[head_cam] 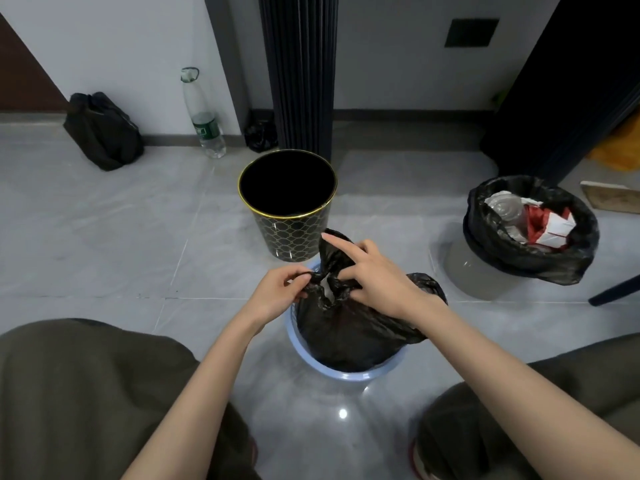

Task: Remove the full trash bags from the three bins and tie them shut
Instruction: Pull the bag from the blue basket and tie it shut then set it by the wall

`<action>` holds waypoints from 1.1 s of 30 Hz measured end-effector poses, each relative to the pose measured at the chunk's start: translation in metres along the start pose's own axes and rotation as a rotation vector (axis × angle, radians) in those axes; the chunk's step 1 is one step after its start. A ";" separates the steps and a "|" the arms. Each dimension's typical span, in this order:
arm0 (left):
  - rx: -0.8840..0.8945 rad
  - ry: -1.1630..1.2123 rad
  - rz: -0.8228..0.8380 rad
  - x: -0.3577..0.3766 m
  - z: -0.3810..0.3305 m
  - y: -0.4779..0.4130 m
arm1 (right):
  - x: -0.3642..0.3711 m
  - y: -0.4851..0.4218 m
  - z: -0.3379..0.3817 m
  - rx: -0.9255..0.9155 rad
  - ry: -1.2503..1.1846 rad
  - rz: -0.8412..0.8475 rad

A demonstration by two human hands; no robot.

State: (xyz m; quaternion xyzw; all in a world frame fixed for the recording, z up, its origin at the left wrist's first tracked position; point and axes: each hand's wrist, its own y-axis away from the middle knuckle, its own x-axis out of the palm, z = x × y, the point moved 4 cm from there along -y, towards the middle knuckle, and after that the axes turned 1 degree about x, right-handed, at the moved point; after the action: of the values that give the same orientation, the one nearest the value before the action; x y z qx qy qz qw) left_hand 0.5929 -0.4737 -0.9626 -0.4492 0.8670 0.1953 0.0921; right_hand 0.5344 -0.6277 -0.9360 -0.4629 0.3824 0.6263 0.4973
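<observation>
Head view, looking down on a crouching person; clock directions are taken from the blue bin (346, 375) directly in front of them.

Item in hand: the black bag (346, 327) sits inside the blue bin, not yet lifted out. Its mouth is gathered into two twisted ends that meet at the top of the bag.

Left hand (277, 289): at 9 o'clock of the gather, fingers curled, pinching the left end between thumb and fingertips.

Right hand (374, 275): at 3 o'clock of the gather, thumb and lower fingers gripping the right end. The index finger is extended and lies against a raised flap (332, 251) of plastic pointing to 12 o'clock.

Governing relation: the two ends run along a 9-to-3 line with the crossing point between the hands, each about equally near. A small pale gap shows at the crossing, so in my judgement the knot is not yet drawn tight. Closing it calls for pulling the ends apart along that same line.

Other bins: the black-and-gold bin (287, 230) at 12 o'clock stands with no liner visible. The grey bin (464, 268) at 2 o'clock holds an open bag (554, 265) full of rubbish, untied.

Also noted: a tied bag (104, 133) against the wall at 10 o'clock, with a bottle (204, 116) near it.

Assessment: roughly mid-task.
</observation>
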 end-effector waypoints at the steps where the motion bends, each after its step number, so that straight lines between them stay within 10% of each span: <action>1: 0.004 -0.011 0.013 -0.001 -0.001 0.002 | 0.001 -0.007 0.000 -0.017 -0.018 0.022; 12: 0.042 -0.049 0.025 -0.017 0.005 0.008 | 0.030 -0.044 0.000 -0.049 0.056 0.156; 17: 0.221 -0.182 -0.239 -0.019 -0.012 0.016 | 0.022 -0.037 -0.023 0.250 -0.283 0.098; 26: 0.481 -0.721 0.067 0.057 -0.023 0.044 | 0.015 -0.040 -0.039 0.540 -0.753 0.313; 33: 0.728 -0.739 -0.086 0.075 -0.029 0.045 | 0.013 -0.045 -0.044 0.537 -0.844 0.460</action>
State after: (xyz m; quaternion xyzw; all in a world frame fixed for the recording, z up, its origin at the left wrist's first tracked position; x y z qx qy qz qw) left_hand 0.5126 -0.5183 -0.9498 -0.3245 0.7691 0.0226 0.5501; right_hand 0.5860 -0.6561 -0.9612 0.0672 0.3874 0.7304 0.5585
